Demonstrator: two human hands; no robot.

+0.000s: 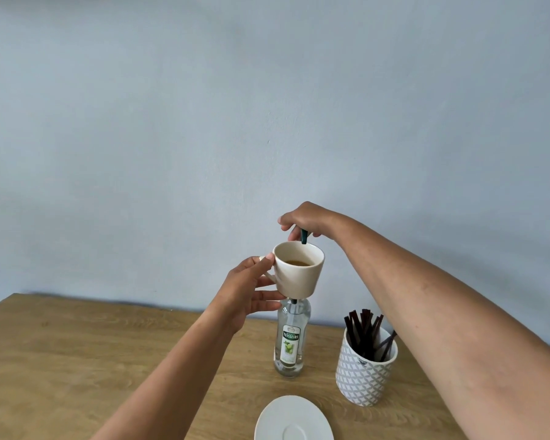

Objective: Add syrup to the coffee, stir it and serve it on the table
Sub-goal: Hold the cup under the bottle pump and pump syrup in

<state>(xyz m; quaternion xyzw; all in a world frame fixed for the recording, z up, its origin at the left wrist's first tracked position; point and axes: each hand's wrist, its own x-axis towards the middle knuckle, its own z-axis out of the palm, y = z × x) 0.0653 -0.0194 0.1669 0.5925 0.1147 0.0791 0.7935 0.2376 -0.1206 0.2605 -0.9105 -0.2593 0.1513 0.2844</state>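
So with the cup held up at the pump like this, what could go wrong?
1. The left hand holds the cup in the air, tilted, with coffee inside; pressing could slop it over the rim.
2. The right hand presses the pump at the cup's far rim; syrup might miss and run down the bottle.
3. The bottle stands unsteadied; a skewed press could tip it toward the stirrer holder.

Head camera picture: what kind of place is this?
Probably a small coffee corner at home or in a café: a wooden table holding a syrup bottle, a pot of stir sticks, and a saucer.
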